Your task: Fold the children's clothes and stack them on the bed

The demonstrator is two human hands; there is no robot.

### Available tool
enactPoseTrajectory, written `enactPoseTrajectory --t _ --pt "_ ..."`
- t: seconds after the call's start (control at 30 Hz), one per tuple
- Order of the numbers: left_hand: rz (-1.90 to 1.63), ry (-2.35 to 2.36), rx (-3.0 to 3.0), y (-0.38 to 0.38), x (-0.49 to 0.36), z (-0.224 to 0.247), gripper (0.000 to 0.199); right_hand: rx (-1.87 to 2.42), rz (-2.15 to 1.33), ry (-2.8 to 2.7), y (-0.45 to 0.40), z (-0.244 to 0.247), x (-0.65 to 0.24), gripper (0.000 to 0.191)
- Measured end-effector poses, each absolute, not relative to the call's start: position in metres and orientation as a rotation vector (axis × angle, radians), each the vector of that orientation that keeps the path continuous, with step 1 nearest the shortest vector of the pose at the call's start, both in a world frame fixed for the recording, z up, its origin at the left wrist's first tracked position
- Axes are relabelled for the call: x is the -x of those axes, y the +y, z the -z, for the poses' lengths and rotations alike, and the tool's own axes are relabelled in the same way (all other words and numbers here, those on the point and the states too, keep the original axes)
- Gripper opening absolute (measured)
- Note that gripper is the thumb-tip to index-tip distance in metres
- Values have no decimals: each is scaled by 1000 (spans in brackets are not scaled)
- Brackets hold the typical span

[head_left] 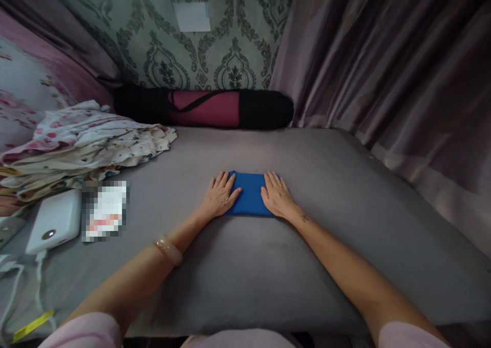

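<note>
A flat, folded blue cloth lies in the middle of the grey-covered surface. My left hand rests flat on its left end, with the fingers stretched out and pointing away from me. On the right end my right hand lies palm down, its fingers also extended. Both thumbs point inward over the cloth, and the blue middle shows between them. The palms hide the cloth's two side edges. Neither hand grips anything.
A white power bank with a plugged-in cable lies at the left, beside a blurred-out object. Behind them is a heap of patterned fabric. A black and dark-red long bag lies along the wall. Curtains hang at the right.
</note>
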State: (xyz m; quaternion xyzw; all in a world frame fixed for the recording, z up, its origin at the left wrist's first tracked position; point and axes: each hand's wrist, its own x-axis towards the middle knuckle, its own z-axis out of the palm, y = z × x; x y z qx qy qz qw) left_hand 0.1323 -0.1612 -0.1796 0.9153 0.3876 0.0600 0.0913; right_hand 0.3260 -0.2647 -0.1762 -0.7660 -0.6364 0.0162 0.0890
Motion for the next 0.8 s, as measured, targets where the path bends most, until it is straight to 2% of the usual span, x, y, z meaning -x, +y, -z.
enactPoseTrajectory --t 0.1,0.2,0.43,0.6,0.8 --pt "-171 1128 -2629 -154 -127 177 61 2305 -109 -1895 -261 161 -320 61" --pt "-250 1165 -2618 -149 -116 175 59 2198 -6 -1943 -254 151 -304 59" --pt "-311 1152 -2659 -151 -99 183 56 2134 -53 -2077 -249 169 -280 57" --pt "-627 1175 -2358 -146 -100 185 52 2165 -189 -2091 -238 155 -277 59" --pt "-934 1222 -1929 -143 -93 181 51 2073 -72 -2078 -216 159 -241 60"
